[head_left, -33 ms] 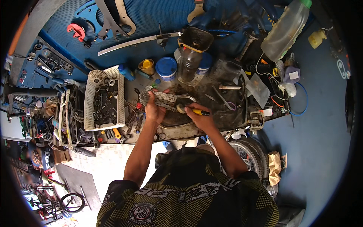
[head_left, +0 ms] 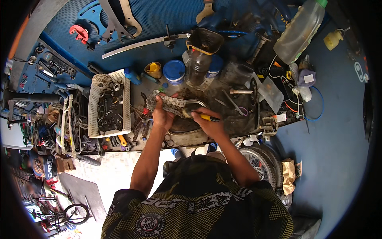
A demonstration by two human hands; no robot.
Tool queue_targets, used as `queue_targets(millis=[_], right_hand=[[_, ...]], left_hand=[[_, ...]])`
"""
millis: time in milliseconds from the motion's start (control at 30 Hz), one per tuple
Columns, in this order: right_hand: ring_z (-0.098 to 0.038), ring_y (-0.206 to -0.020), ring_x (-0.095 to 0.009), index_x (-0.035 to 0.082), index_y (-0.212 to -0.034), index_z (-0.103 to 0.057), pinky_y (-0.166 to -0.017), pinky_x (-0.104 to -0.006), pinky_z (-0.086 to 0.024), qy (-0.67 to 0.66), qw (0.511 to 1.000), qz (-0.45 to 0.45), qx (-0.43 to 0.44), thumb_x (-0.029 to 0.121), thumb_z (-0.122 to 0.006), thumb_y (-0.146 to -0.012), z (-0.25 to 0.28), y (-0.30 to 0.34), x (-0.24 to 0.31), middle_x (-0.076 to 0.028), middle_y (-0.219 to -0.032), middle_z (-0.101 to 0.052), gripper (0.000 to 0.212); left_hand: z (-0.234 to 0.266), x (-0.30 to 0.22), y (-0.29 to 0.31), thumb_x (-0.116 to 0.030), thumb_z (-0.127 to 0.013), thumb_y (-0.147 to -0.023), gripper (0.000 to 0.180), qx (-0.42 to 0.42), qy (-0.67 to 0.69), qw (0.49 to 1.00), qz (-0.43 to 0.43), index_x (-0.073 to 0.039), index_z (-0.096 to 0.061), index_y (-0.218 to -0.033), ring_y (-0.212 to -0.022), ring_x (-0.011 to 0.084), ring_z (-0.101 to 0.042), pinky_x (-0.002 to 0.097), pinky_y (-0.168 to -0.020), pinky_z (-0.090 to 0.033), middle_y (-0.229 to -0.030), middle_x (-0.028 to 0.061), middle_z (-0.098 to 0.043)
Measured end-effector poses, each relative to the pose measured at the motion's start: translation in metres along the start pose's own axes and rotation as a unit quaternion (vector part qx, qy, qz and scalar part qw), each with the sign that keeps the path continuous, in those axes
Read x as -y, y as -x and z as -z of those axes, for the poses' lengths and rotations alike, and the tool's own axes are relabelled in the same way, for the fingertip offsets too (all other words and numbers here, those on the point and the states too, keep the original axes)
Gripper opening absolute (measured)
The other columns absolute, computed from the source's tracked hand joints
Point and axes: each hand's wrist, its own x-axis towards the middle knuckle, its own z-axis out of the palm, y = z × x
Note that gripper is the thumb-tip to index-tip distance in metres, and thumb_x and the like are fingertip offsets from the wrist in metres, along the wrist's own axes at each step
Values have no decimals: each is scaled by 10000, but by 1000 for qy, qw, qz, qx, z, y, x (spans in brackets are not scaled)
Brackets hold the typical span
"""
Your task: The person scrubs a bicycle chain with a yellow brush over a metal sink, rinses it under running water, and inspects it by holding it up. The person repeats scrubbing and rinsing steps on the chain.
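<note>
My left hand (head_left: 161, 115) is closed around a folded bundle of bicycle chain (head_left: 173, 105), its thumb lying over the near side. The links look greyish and wet or dirty. In my right hand (head_left: 207, 124) is a brush with a yellow and black handle (head_left: 210, 118). The brush's head meets the right end of the chain, and its bristles are partly hidden by my fingers. Beneath both hands lies a round, dirty pan with a metal rim (head_left: 186, 133).
A white perforated basket (head_left: 90, 115) of small metal parts stands left on the stained workbench. Behind are a blue-lidded tub (head_left: 174, 71), a yellow cup (head_left: 153, 70) and a dark cut-open container (head_left: 199, 65). A pedal (head_left: 269, 125) sits at the right edge, above bicycle wheels (head_left: 258, 163).
The brush in my right hand has shifted slightly left along the chain. My left hand and the chain stay nearly in place.
</note>
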Motion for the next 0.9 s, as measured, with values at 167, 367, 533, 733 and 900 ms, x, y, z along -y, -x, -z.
queue_targets(millis=[167, 367, 533, 733, 900], right_hand=[[-662, -805, -68, 41, -1053, -766, -722, -262, -526, 34, 999, 39, -15, 190, -799, -966, -1, 6, -13, -24, -829, -728, 175], [-697, -768, -114, 57, -978, -764, -725, -295, -536, 251, 959, 133, 2, 331, -768, -977, 35, -5, -44, -48, -818, -746, 274], [-695, -676, -134, 86, -983, -699, -603, -311, -534, 97, 993, -58, -19, 435, -718, -1005, 16, -24, -9, -55, -784, -730, 350], [-651, -625, -94, 126, -1059, -634, -503, -267, -506, -159, 982, -99, -3, 459, -672, -1034, -46, -42, 21, -21, -741, -661, 336], [-619, -563, -111, 104, -993, -600, -464, -274, -489, -130, 980, -147, -32, 413, -666, -1047, -51, -45, 5, -34, -702, -643, 320]], left_hand=[[1, 1, -6, -559, -496, -1074, 366, 30, -3, 999, -9, -225, -519, -1222, -1205, 450, -666, 619, -1011, -545, -1373, 229, -658], [-1, -7, -8, -558, -485, -1076, 383, 42, -11, 999, -4, -203, -497, -1219, -1224, 451, -660, 608, -1039, -539, -1374, 232, -656], [-6, 2, -6, -604, -452, -1073, 450, 27, -48, 998, -3, -180, -483, -1221, -1210, 418, -669, 600, -1059, -520, -1333, 208, -682], [-5, 12, -6, -686, -430, -1052, 549, 19, -99, 994, 30, -177, -503, -1245, -1132, 322, -671, 526, -976, -539, -1244, 131, -696], [0, 16, -8, -733, -400, -1042, 628, -63, -113, 992, -9, -144, -507, -1234, -980, 287, -682, 445, -723, -550, -1178, 125, -695]])
